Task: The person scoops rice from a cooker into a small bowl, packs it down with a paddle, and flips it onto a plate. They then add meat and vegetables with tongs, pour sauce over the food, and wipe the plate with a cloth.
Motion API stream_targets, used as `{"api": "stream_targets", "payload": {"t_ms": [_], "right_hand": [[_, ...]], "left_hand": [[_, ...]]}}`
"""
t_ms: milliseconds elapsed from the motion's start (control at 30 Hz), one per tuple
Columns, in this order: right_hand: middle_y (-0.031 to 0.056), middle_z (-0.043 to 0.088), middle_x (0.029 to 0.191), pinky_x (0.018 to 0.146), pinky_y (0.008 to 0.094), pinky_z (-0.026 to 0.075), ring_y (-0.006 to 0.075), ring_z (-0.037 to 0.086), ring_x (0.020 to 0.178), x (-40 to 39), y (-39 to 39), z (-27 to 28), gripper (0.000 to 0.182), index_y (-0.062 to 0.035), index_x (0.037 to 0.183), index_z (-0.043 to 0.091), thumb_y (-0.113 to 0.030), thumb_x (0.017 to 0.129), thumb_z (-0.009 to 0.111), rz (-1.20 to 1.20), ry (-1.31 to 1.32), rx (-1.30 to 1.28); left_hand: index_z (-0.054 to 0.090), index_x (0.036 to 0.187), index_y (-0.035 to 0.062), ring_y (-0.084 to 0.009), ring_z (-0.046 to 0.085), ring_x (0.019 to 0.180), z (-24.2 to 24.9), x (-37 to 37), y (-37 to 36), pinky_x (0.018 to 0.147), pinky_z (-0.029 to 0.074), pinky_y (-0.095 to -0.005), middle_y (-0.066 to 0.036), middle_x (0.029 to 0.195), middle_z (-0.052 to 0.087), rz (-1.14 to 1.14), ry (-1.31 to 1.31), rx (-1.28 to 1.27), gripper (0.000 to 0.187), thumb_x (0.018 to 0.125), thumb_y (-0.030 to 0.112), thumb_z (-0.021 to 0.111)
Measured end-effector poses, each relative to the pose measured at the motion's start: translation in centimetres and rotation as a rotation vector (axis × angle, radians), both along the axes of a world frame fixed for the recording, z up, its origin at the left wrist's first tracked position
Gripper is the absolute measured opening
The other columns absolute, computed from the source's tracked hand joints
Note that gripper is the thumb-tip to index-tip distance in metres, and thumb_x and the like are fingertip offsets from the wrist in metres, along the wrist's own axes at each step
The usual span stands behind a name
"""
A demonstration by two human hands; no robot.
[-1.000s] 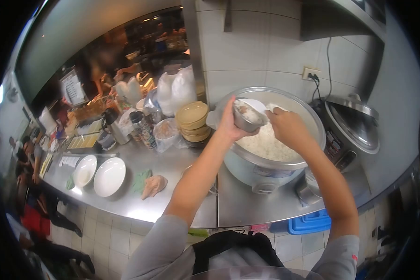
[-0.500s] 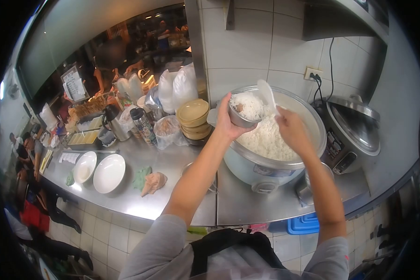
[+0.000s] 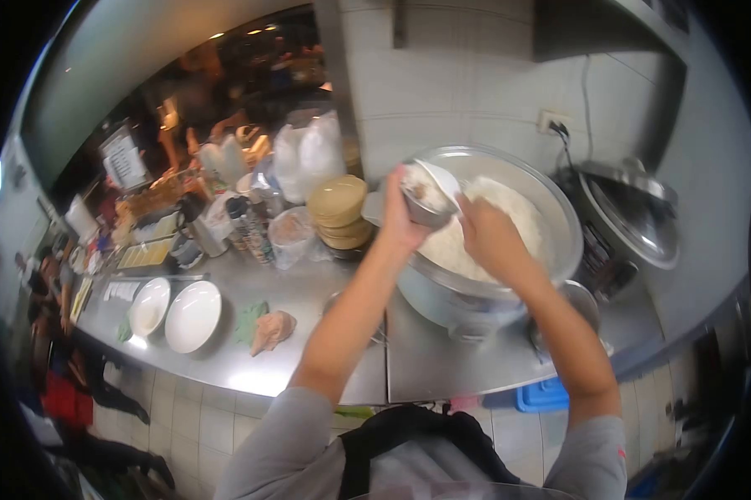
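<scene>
My left hand [image 3: 401, 218] is wrapped round a small metal bowl [image 3: 428, 215] heaped with white rice, tilted over the left side of a big rice cooker. In my right hand [image 3: 490, 235] is a white rice paddle [image 3: 440, 177], its blade pressed against the rice in the bowl. Below both hands the rice cooker [image 3: 569, 242] stands without its lid, holding a large mass of cooked rice [image 3: 517, 208]. Motion blurs the fingers of my right hand a little.
Stacked tan bowls [image 3: 340, 202] stand left of the cooker, beside a plastic bag [image 3: 295, 237]. Two white dishes [image 3: 194, 317] and crumpled cloths [image 3: 271, 330] lie on the steel counter. A second cooker [image 3: 630, 212] with a glass lid is at right. People are at far left.
My right hand has moved left and brought the paddle from above the cooker onto the rice in the bowl. The bowl is tipped more, and the view has shifted slightly.
</scene>
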State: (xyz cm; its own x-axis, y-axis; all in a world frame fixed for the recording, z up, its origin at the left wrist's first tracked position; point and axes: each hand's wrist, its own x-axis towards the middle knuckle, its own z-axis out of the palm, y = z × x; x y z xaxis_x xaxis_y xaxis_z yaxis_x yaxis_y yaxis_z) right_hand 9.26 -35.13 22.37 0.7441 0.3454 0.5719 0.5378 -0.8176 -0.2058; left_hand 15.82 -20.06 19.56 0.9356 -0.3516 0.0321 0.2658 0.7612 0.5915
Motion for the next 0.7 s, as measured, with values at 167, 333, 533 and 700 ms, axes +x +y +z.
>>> {"api": "stream_targets", "payload": {"t_ms": [167,333,533,700], "right_hand": [[0.0226,0.056,0.082,0.065,0.0438,0.045,0.0386,0.055,0.074,1.3,-1.5,1.5,0.030,0.0030,0.109,0.054,-0.006,0.082,0.047,0.107,0.016,0.135],[0.0226,0.055,0.079,0.068,0.0438,0.043,0.0376,0.055,0.073,-0.1,0.4,0.3,0.029,0.0055,0.107,0.054,-0.005,0.080,0.050,0.040,0.037,0.137],[0.0261,0.056,0.087,0.076,0.0440,0.042,0.0402,0.055,0.084,-0.4,-0.8,-0.6,0.032,0.0078,0.112,0.050,-0.004,0.083,0.046,-0.004,0.142,0.440],[0.0303,0.055,0.094,0.081,0.0441,0.041,0.0420,0.053,0.090,-2.1,2.9,-1.5,0.033,0.0120,0.112,0.048,-0.005,0.084,0.044,-0.051,0.136,0.465]], "left_hand": [[0.045,0.120,0.0146,-0.0302,0.043,0.113,0.1,-0.5,0.8,0.093,0.030,-0.0532,-0.009,0.124,0.046,0.028,0.073,-0.007,0.065,0.074,0.060,0.048],[0.043,0.121,0.0149,-0.0284,0.045,0.112,0.6,0.0,0.3,0.092,0.033,-0.0541,-0.009,0.121,0.047,0.030,-0.042,-0.037,0.065,0.074,0.059,0.050],[0.042,0.122,0.0137,-0.0272,0.041,0.116,0.7,-0.8,-0.3,0.095,0.031,-0.0513,-0.009,0.123,0.045,0.170,0.003,-0.018,0.064,0.077,0.059,0.048],[0.042,0.121,0.0145,-0.0237,0.043,0.114,-1.7,0.9,-2.3,0.092,0.036,-0.0471,-0.007,0.121,0.045,0.450,-0.242,0.069,0.062,0.078,0.058,0.049]]}}
